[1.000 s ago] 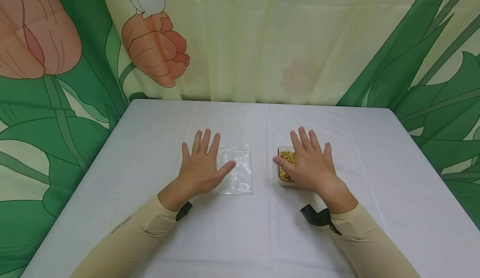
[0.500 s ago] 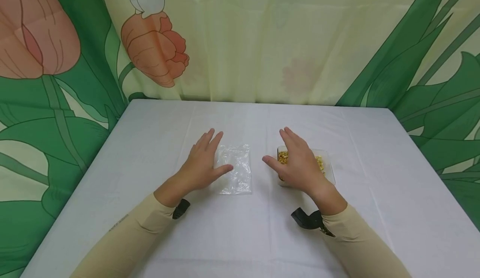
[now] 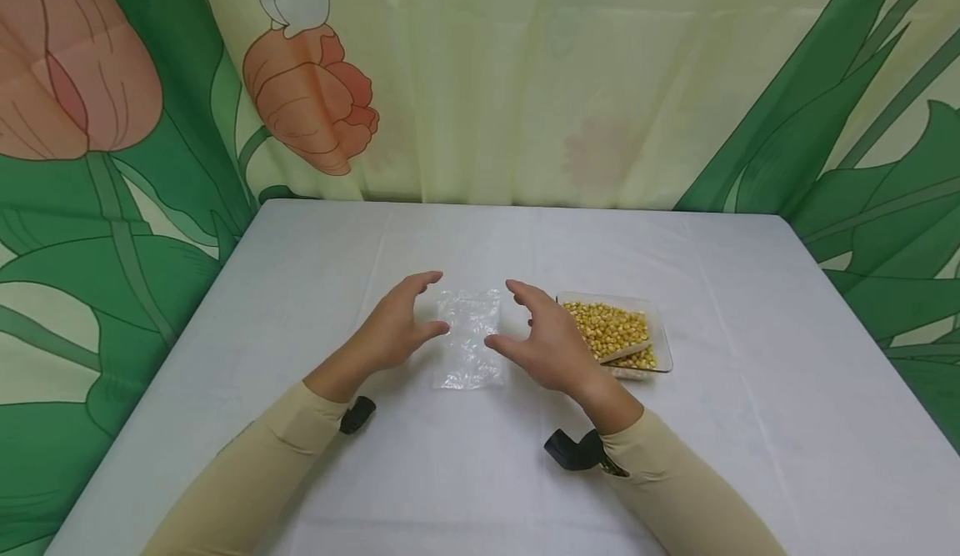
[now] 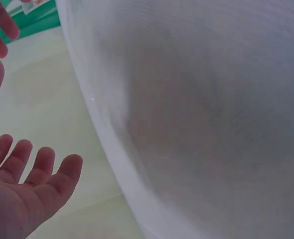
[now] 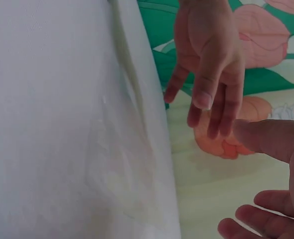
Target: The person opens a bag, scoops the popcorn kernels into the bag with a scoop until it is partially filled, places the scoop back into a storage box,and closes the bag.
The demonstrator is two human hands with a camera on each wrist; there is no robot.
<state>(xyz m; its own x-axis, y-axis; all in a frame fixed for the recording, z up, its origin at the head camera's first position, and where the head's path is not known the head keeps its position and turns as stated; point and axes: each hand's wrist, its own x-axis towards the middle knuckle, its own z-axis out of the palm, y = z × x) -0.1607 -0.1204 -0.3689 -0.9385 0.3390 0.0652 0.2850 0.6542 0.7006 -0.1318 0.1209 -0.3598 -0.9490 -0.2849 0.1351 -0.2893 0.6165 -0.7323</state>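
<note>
A clear plastic bag lies flat on the white-covered table, between the two hands in the head view. My left hand hovers at the bag's left side, fingers and thumb spread apart with nothing between them. On the other side is my right hand, its thumb reaching over the bag's right edge and its fingers loosely bent. It holds nothing. Just right of that hand sits a clear rectangular container of yellow corn kernels, with a pale strip-like thing lying across the kernels. In the right wrist view the bag shows faintly.
The white tablecloth spreads around the bag and container. Behind the table's far edge hangs a curtain printed with tulips and leaves. A black wrist device sticks out under the right wrist.
Both hands have turned from palms-down to facing each other. The right hand has moved left, off the corn container and toward the bag. The left hand has shifted slightly left.
</note>
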